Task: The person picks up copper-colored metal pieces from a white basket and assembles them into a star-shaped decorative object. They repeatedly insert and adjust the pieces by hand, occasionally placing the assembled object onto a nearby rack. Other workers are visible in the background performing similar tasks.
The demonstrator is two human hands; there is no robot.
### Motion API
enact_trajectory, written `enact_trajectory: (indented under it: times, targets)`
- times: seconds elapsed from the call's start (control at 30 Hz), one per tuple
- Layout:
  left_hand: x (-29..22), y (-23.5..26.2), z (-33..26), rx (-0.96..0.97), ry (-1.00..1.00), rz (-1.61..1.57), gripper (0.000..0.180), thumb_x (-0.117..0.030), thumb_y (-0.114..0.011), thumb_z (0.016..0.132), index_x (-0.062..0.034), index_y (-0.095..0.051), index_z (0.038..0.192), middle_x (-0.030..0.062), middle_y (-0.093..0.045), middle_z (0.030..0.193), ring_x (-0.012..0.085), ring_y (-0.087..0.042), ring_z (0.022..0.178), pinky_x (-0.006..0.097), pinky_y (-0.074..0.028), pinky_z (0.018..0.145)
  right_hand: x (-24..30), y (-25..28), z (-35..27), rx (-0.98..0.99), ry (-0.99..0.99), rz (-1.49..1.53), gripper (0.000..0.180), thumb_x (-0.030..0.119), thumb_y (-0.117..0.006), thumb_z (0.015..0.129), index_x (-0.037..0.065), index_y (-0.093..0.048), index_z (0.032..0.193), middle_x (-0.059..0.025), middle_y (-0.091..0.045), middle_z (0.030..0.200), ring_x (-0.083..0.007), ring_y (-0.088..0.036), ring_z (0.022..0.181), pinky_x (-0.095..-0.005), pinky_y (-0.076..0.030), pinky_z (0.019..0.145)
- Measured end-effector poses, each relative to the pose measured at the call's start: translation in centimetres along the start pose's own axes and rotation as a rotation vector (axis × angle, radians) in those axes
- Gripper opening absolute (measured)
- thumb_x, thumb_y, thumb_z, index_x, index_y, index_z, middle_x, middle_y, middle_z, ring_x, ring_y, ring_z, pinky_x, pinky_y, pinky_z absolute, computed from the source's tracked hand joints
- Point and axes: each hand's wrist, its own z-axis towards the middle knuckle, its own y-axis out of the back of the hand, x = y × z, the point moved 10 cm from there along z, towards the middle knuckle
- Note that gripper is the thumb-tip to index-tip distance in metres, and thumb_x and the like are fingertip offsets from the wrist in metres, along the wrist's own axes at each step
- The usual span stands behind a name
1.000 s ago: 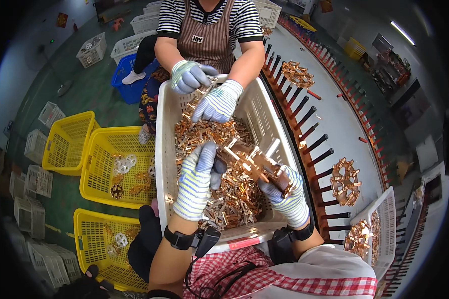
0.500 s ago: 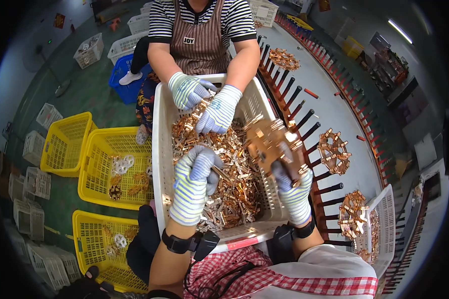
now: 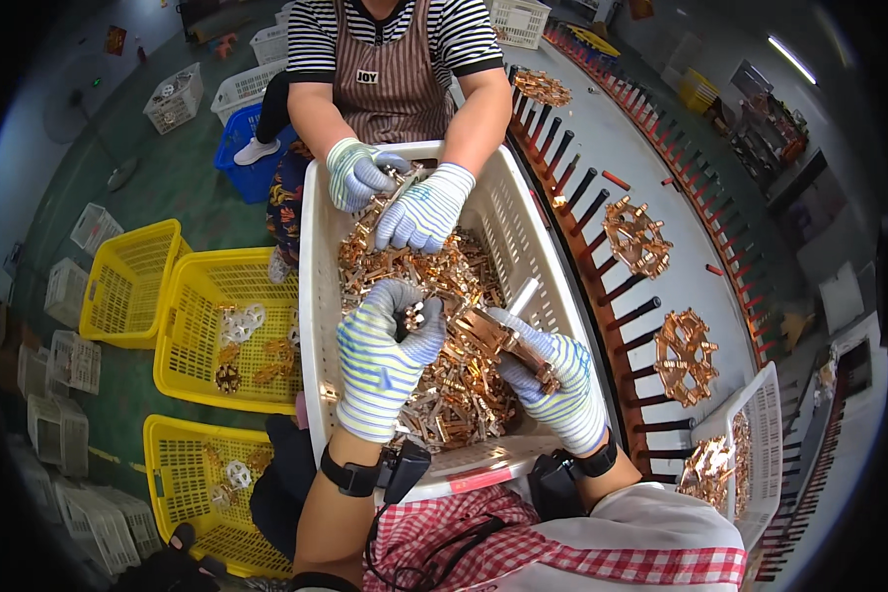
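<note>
While aloft, frame (image 3: 485, 333) in right hand (image 3: 562, 383)

1 head-worn fisheye looks down — near the white crate (image 3: 318, 286).

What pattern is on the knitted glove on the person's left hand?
Blue and yellowish stripes on a white knitted glove; best view: head.

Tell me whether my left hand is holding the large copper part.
No, the right hand grips the large copper part, while the left hand holds small metal pieces.
</note>
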Motion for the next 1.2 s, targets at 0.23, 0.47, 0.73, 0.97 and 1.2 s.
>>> enact_trajectory:
  times: [0.23,0.47,0.73,0.97,1.2]
  targets:
    - [-0.5,-2.8,-0.2,0.356,0.09,-0.525,0.02,-0.022,-0.069,0.084,-0.0034,-0.061,0.081,-0.0013,-0.059,0.065,0.0064,-0.049,0.055,0.024,-0.04,0.05,-5.5,3.6,-1.6,-0.299,-0.231,0.0,0.027,0.005,-0.07,0.081,0.007,-0.066,0.108,-0.0088,-0.069,0.084,-0.0208,-0.066,0.067,-0.0305,-0.052,0.059]
    - [1.1,-1.9,-0.3,0.151,0.228,-0.511,0.025,-0.027,-0.065,0.089,-0.0026,-0.064,0.089,-0.0048,-0.055,0.067,0.0021,-0.045,0.059,0.021,-0.038,0.052,-1.1,-0.8,0.7,0.057,-0.036,-0.039,0.046,-0.002,-0.065,0.078,0.009,-0.059,0.123,-0.0114,-0.07,0.09,-0.0265,-0.069,0.077,-0.0306,-0.053,0.069]
    - [-4.6,-2.5,0.0,0.137,-0.271,0.179,0.017,-0.016,-0.075,0.074,-0.0033,-0.063,0.075,0.0096,-0.058,0.062,0.0177,-0.055,0.05,0.03,-0.043,0.047,-6.7,1.5,-2.1,-0.076,-0.434,0.115,0.034,0.009,-0.064,0.087,0.001,-0.06,0.12,-0.0065,-0.07,0.101,-0.0151,-0.067,0.083,-0.0271,-0.051,0.077]
    - [-2.6,-8.8,-1.2,0.222,-0.069,0.131,0.044,-0.038,-0.068,0.084,-0.0002,-0.061,0.106,0.0083,-0.062,0.09,0.0154,-0.057,0.077,0.03,-0.046,0.067,-8.3,7.7,-3.6,-0.238,-0.464,0.494,0.033,0.029,-0.067,0.089,0.003,-0.064,0.109,0.0004,-0.065,0.085,-0.0077,-0.058,0.077,-0.0242,-0.048,0.071]
    - [-3.4,-7.8,-6.3,0.091,0.284,-0.144,0.034,-0.037,-0.061,0.087,-0.0071,-0.064,0.103,-0.0014,-0.057,0.081,0.0032,-0.045,0.063,0.018,-0.035,0.048,-10.5,10.5,-8.4,-0.22,-0.313,1.043,0.076,0.047,-0.063,0.087,-0.004,-0.037,0.137,-0.0143,-0.056,0.122,-0.0144,-0.06,0.086,-0.0258,-0.048,0.079]
